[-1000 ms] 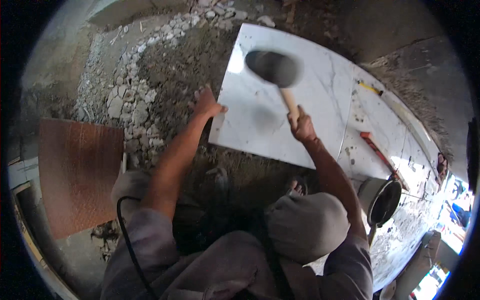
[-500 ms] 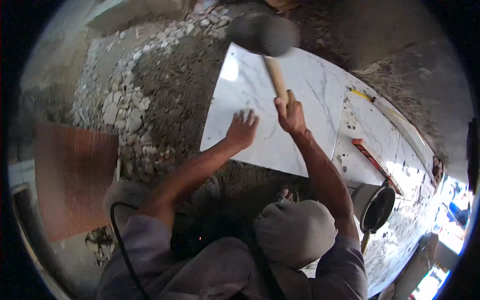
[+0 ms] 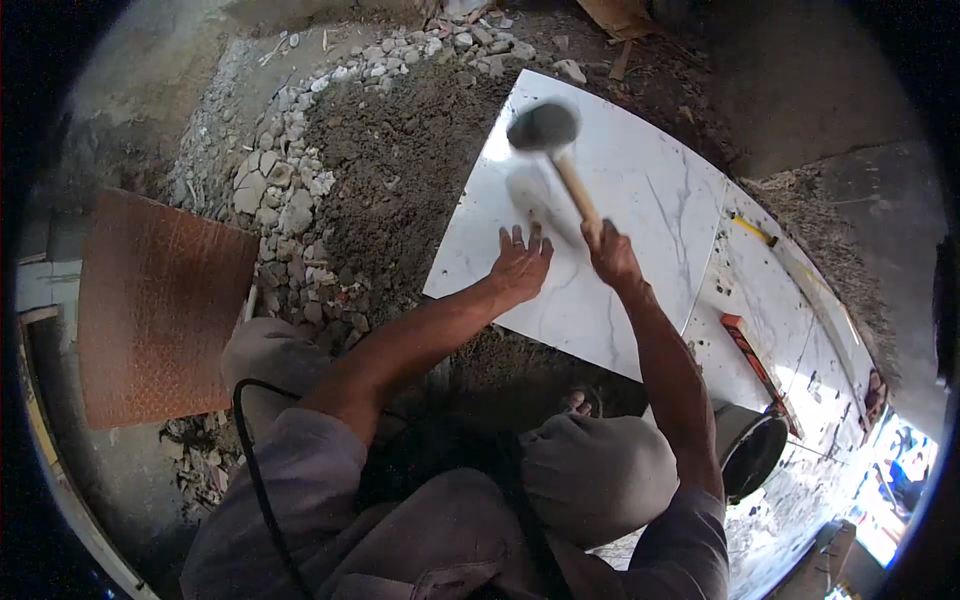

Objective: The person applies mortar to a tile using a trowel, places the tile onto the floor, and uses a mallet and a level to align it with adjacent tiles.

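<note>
My right hand (image 3: 612,257) is closed round the wooden handle of a rubber mallet (image 3: 544,128). The dark mallet head, a little blurred, hangs above a large white marble-patterned tile (image 3: 640,190), and a reflection shows on the glossy face beneath it. My left hand (image 3: 522,266) lies on the same tile with its fingers spread, to the left of the mallet handle. Along its left side the tile borders rough grey mortar (image 3: 400,170). On the right its edge meets other laid tiles (image 3: 760,290).
A red-and-black spirit level (image 3: 755,360) lies on the tiles at right, near a bucket (image 3: 752,455) by my right arm. A yellow-ended straightedge (image 3: 800,270) runs along the far tile edge. Broken rubble (image 3: 285,200) and a reddish-brown board (image 3: 160,310) are at left.
The mallet has come down closer to the tile and its head shows smaller. My left hand stays on the tile with fingers more spread. The whole view has shifted slightly.
</note>
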The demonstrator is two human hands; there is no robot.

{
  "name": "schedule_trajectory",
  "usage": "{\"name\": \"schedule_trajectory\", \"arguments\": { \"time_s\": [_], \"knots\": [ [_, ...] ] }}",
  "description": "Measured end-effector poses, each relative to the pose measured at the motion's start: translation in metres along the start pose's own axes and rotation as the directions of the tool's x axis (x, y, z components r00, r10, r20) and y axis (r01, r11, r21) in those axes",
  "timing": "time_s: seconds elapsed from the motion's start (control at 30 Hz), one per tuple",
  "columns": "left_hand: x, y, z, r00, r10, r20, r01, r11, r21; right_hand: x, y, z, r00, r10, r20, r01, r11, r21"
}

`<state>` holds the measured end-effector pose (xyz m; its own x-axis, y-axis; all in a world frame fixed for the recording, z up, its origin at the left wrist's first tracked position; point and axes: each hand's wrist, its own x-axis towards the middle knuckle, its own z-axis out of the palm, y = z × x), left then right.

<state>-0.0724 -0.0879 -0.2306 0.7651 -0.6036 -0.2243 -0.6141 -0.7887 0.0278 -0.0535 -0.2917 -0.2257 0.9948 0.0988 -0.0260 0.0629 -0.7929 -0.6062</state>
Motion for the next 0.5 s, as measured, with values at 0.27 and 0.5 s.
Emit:
{"name": "schedule_trajectory", "arguments": {
  "time_s": [0.27,0.5],
  "knots": [
    [0.017,0.007,-0.019,0.997,0.079,-0.013,-0.079,0.997,-0.019,0.023,0.05,-0.023,0.916,-0.402,0.014,0.361,0.808,-0.465],
    [0.005,-0.02,-0.002,0.998,0.035,-0.052,-0.035,0.999,0.002,0.045,0.003,-0.01,0.67,-0.695,-0.26,0.313,0.583,-0.75]
  ]
}}
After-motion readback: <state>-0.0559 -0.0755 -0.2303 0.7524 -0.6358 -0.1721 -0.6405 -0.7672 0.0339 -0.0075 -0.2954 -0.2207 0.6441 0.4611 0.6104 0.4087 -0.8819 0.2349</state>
